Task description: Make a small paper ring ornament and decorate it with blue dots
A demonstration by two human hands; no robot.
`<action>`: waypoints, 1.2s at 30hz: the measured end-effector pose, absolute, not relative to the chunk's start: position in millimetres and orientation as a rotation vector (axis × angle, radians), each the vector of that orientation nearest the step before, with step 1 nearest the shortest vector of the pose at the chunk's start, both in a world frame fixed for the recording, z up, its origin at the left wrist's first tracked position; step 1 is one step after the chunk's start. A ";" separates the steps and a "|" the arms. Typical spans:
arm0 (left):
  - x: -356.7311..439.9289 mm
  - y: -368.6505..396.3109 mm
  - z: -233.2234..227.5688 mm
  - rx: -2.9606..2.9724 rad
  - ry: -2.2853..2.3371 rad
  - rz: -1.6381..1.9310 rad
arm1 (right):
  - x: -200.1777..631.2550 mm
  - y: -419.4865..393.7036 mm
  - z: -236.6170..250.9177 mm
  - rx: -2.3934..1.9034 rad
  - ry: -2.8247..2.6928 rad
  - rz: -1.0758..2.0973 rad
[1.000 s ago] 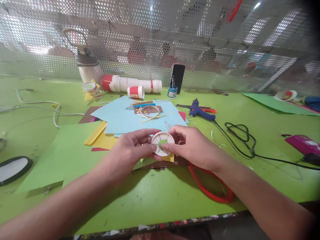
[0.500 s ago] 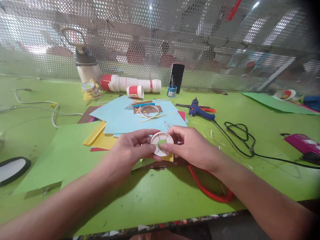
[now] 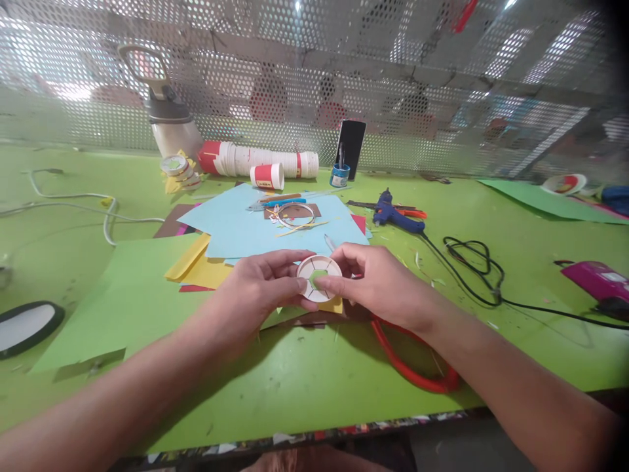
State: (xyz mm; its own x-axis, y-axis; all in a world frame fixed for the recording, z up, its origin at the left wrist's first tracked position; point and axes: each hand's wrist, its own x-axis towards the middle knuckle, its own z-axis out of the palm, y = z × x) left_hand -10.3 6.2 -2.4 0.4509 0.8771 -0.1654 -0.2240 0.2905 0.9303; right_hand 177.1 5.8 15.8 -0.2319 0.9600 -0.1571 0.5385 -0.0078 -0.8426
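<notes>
Between my two hands is a cut paper cup base, a shallow white disc with dark lines and a green hexagon in its middle. My left hand grips its left rim, thumb on the face and fingers behind. My right hand holds the right side, its thumb pressed on the green hexagon. Beneath the hands lie yellow and brown paper pieces. Red-handled scissors rest partly under my right forearm. Light blue paper lies beyond, carrying a blue craft knife and a ring-shaped cup rim.
A blue glue gun with a black cord lies right of the blue paper. Stacked paper cups, a single cup, a bottle and a phone stand or lie along the perforated screen. Green paper spreads at left.
My right thumb stays on the green hexagon and both hands keep hold of the cup base. The whole view has shifted slightly; nothing on the table has visibly moved.
</notes>
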 end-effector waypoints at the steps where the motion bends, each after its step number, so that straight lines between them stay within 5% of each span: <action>1: -10.2 6.0 -1.9 1.006 0.789 0.846 | 177.8 5.9 16.8 -1.542 -1.781 1.190; 36: -8.9 2.9 -1.0 1.049 0.937 0.951 | 167.6 -1.5 7.6 -1.471 -1.784 1.116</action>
State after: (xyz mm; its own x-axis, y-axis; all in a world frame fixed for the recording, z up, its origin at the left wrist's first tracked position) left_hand -8.9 2.9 -1.0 0.3035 0.9398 -0.1570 -0.1715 0.2160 0.9612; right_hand 167.6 -1.5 7.6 -0.2358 0.9685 -0.0804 0.4959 0.0487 -0.8670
